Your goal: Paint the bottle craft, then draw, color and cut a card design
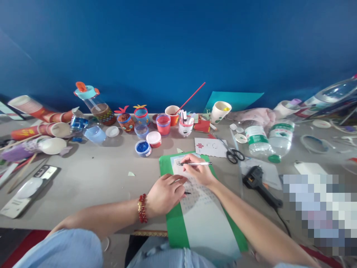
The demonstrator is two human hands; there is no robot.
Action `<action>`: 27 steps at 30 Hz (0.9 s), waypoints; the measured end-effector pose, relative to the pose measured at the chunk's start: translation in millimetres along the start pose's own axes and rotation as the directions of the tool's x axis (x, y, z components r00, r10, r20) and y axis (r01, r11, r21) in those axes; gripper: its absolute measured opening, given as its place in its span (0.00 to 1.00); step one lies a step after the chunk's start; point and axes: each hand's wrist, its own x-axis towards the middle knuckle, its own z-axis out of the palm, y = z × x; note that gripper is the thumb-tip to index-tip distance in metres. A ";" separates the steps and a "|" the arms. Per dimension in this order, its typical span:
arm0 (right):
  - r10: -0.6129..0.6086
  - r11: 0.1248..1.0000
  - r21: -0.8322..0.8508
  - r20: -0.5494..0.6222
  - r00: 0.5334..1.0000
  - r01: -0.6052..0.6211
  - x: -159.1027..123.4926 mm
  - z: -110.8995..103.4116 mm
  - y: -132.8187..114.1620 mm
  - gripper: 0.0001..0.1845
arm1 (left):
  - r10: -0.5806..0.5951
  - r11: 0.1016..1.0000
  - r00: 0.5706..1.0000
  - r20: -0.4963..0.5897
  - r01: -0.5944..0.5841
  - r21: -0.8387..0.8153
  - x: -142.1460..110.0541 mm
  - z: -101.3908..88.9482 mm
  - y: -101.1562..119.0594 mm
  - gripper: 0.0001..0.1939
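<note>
We identify a slim pen (198, 163) with a pale barrel and dark ends, nearly level, tip to the left, at the upper end of a long white paper (208, 225). We note rows of small marks on this paper, which lies on a wider green sheet (175, 225).

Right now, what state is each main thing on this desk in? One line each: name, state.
Right hand: closed around pen
Left hand: lowered at paper's edge
Pen: tip at paper
Paper: lying on green sheet
Blue paint jar: open
White-lidded paint jar: closed
Red stick: leaning in paper cup
Scissors: lying down
Glue gun: lying down; heat unclear
Smartphone: face down
Tumbler: part full
</note>
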 end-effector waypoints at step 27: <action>-0.020 0.997 -0.073 -0.065 0.998 0.015 -5.5 0.3 11.1 0.07 | 0.012 1.000 0.999 -0.051 -0.011 0.011 0.2 0.3 1.7 0.10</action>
